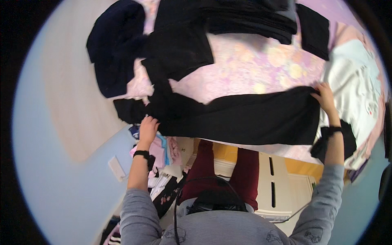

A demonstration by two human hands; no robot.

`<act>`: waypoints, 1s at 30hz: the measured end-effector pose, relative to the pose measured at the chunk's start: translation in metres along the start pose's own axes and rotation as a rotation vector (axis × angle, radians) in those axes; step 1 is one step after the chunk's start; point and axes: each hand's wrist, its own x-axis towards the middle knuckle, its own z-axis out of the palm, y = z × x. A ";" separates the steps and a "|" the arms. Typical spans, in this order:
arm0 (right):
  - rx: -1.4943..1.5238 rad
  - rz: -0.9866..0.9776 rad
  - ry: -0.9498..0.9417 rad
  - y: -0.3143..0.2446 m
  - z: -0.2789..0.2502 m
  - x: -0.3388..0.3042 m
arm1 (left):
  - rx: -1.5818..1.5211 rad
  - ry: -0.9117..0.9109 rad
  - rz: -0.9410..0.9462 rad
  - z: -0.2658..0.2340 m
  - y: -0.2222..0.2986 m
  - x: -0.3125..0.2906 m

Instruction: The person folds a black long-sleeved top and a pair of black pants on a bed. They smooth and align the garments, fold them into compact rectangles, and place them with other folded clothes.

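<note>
A long black garment (pixel 245 118), shaped like folded trousers, stretches sideways across the near edge of the bed. At its left end my left hand (pixel 148 129) is closed on the cloth. My right hand (pixel 325 98) pinches the upper corner of its wide right end. Beyond the left end lies a dark crumpled garment (pixel 181 53), which touches or overlaps it; their border is hard to make out. A small black piece of cloth (pixel 130 111) lies beside my left hand, and another black bundle (pixel 347 139) lies under my right wrist.
A flowered pink sheet (pixel 261 61) covers the bed. Navy clothing (pixel 114 45) lies at far left, a stack of dark folded clothes (pixel 249 20) at the back, a folded black piece (pixel 313 30) beside it. White clothes (pixel 353 81) lie right. Pastel clothes (pixel 165 149) sit below my left hand.
</note>
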 end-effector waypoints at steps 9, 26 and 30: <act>0.893 0.474 0.096 0.040 -0.010 -0.091 | -0.048 0.178 0.059 -0.014 0.017 0.039; 0.838 0.528 0.217 0.026 0.024 -0.061 | 0.081 0.132 0.039 0.023 0.004 0.044; 1.096 0.672 0.039 0.008 0.012 -0.060 | 0.094 0.161 0.078 0.013 0.012 0.056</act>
